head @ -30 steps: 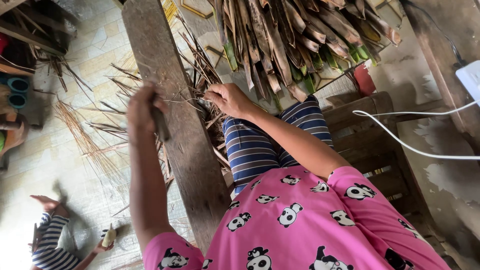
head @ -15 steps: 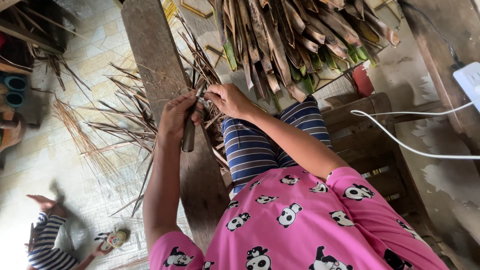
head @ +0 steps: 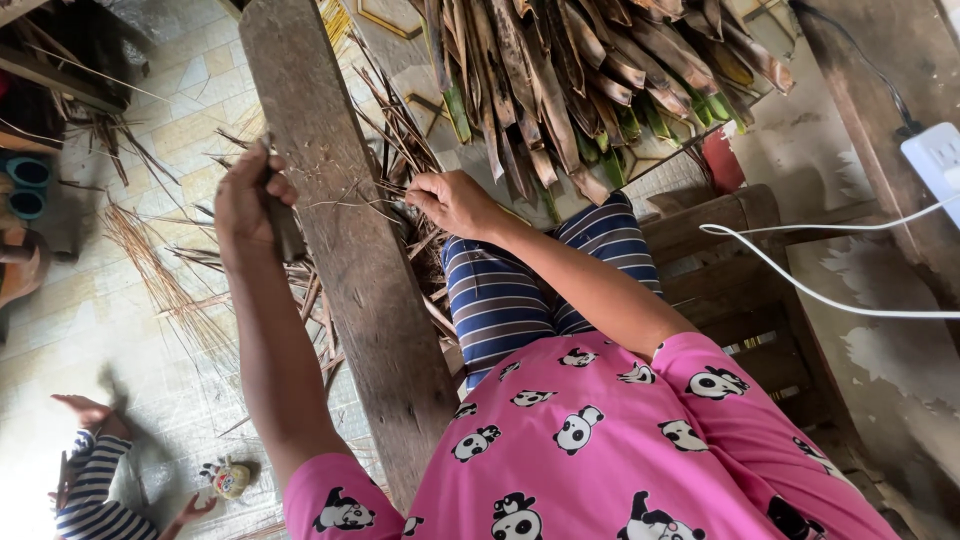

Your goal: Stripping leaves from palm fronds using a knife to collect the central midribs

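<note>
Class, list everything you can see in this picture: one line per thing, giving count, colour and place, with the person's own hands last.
wooden plank: one, brown, runs from top centre down to the lap
dried leaf stalks: a pile, brown with green ends, top centre
thin strips and slivers: many, tan, scattered on the tiled floor at left
tiled floor: pale, upper left
wooden bench: one, brown, right of the legs
cable: one, white, right side
socket block: one, white, right edge
pink shirt: one, with black-and-white bear print, bottom
striped trousers: blue with pale stripes, centre
another person: one, striped sleeves, bottom left
left hand: grips a dark tool, left of the plank
right hand: fingers pinching a thin strip at the plank's right edge
</note>
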